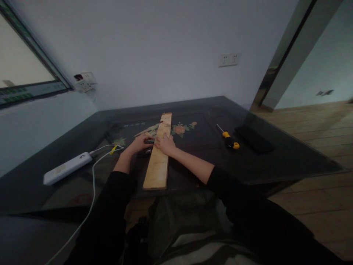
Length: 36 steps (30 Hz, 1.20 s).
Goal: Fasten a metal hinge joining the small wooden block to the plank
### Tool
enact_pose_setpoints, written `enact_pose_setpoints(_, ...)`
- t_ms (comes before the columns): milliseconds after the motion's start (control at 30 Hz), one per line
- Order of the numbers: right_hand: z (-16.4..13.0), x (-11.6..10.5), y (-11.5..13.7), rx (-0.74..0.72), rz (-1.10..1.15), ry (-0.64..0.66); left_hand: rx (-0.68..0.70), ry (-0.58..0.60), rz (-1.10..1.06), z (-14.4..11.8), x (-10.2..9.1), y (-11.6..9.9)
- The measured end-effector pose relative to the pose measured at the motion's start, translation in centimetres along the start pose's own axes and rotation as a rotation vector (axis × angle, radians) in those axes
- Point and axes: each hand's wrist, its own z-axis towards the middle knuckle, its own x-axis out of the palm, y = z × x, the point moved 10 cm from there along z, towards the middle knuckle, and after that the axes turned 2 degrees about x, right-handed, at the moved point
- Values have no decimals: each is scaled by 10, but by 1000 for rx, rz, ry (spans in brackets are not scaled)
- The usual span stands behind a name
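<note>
A long, flat wooden board [158, 167] lies lengthwise on the dark table, its near end close to the table's front edge. My right hand [167, 144] rests on the middle of the board with its fingers spread. Just left of the board, my left hand [140, 143] is curled, its fingers closed around a small dark, shiny object [149, 141] against the board's edge. Another dark, glossy piece [148, 150] sits below that hand. Both are too dim and too covered to name.
To the right lie a yellow-and-black screwdriver [227, 140] and a flat black object [253, 139]. A white power strip [68, 168] stands on the left, its white cable [94, 184] running over the table [198, 169]. A wall [165, 55] rises behind.
</note>
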Motion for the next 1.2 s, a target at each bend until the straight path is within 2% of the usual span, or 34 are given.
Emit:
enact_pose_setpoints(100,5,2,2,-2,3,8,-6,26,8,1,6,7)
enact_pose_setpoints(300,6,2,7,-26,16,14,-85,30,46,0,4,18)
enact_pose_setpoints(733,10,-4,6,-58,-13,1,-112,-25,94,-1,-3,23)
enact_pose_setpoints(1200,7,0,-1,-52,17,7,-158,-3,105,-5,-9,20)
